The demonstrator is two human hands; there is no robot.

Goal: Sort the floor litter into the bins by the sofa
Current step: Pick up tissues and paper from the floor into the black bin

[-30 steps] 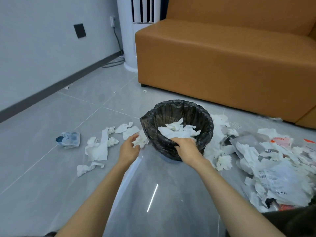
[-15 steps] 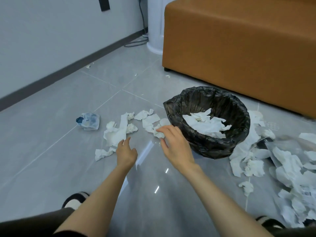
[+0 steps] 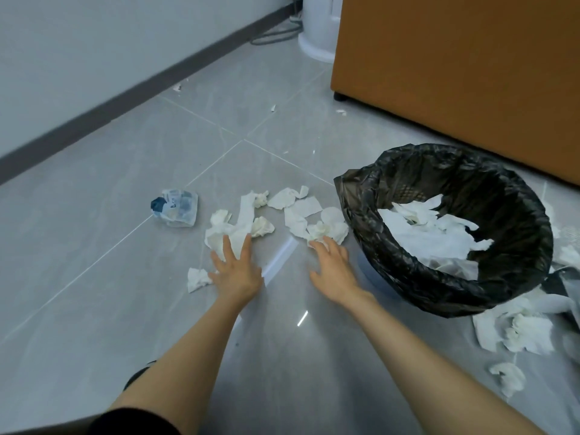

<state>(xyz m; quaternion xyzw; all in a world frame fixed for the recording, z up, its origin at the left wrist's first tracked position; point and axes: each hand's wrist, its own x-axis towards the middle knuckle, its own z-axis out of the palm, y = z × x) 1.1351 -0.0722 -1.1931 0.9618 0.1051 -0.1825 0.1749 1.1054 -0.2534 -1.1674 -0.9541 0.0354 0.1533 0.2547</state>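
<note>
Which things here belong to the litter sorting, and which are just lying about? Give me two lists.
In the job:
left hand and right hand, both open
tissue scraps on the floor at the fingertips
crushed plastic bottle
black-lined bin, with tissues already inside
tissue pile right of the bin

Just lying about:
orange sofa
white appliance base
cables by the wall

Person's body, head view: two bare forearms and both hands.
Left hand (image 3: 237, 273) and right hand (image 3: 334, 271) uncovered, forearms unsleeved to the frame edge. Black fabric garment (image 3: 135, 423) at lower left, kind unclear. Dark rounded footwear toe (image 3: 136, 376) just above it, partly hidden.
</note>
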